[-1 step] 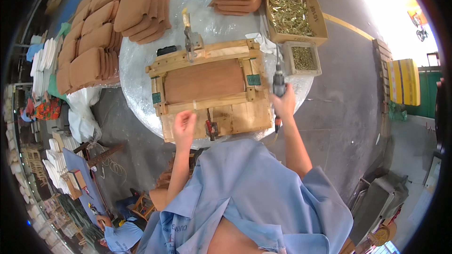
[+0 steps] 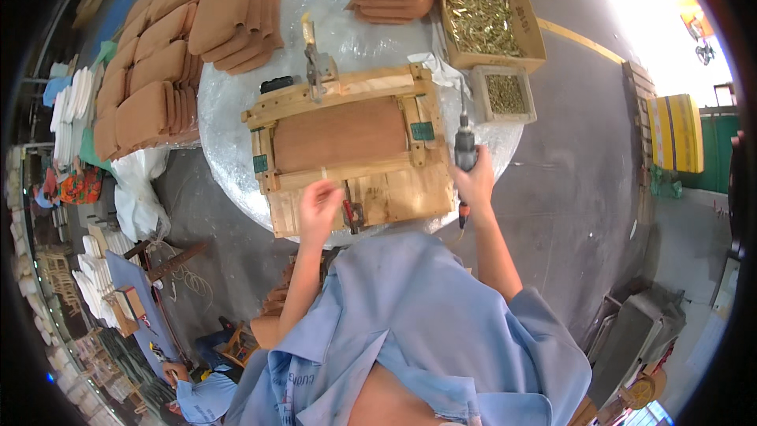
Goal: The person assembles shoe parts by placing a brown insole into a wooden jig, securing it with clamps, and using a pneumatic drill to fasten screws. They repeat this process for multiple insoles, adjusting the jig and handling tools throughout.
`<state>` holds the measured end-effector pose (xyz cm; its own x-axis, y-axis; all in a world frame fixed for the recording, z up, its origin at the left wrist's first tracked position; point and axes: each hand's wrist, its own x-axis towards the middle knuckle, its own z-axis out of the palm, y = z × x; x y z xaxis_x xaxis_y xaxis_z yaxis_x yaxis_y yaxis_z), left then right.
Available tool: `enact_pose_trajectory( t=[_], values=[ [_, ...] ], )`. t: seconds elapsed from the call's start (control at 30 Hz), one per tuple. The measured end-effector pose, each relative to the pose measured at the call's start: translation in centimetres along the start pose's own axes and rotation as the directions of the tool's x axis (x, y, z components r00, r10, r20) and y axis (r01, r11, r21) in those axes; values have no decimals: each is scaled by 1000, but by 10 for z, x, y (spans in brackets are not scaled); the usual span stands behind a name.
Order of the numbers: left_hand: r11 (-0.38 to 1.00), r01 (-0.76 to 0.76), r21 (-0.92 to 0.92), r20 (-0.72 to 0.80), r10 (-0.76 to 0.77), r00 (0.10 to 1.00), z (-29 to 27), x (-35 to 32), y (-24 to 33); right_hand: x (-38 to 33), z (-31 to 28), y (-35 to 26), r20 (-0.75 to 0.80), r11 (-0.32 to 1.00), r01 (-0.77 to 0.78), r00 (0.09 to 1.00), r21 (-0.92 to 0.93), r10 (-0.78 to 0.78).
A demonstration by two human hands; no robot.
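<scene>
At round table (image 2: 225,138) | right hand (image 2: 475,177): grip clasped around drill (image 2: 465,142) | left hand (image 2: 317,207): cannot tell grip, near clamp (image 2: 355,218)

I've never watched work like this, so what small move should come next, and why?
Perhaps the left hand should shift slightly right to the red-handled clamp: it is just beside it, while the right hand is occupied, gripping the power drill beside the wooden frame.

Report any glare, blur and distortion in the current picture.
Head view: bright opening, upper right, washed out white; head view: plastic wrap glinting; head view: left hand slightly blurred, perhaps by motion; head view: strong fisheye bending, black corners.
</scene>
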<state>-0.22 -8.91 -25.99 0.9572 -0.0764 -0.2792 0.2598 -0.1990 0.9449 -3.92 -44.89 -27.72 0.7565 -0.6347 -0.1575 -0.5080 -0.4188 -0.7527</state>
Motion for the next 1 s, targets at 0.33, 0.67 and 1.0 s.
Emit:
enact_pose_trajectory(
  t=[0.33, 0.67, 1.0],
  values=[
    [919, 389, -61, 790, -194, 581, 147, -43, 30, -159, -44, 1, 201, 959, 279, 943, -53, -264],
    [604, 647, -465, 641, -274, 717, 208, -33, 61, -193, -62, 13, -31, 819, -21, 998, 573, 47],
    [448, 816, -365, 800, -298, 521, 173, -69, 46, -134, -49, -5, 65, 349, -43, 996, 936, -53]
  ],
)
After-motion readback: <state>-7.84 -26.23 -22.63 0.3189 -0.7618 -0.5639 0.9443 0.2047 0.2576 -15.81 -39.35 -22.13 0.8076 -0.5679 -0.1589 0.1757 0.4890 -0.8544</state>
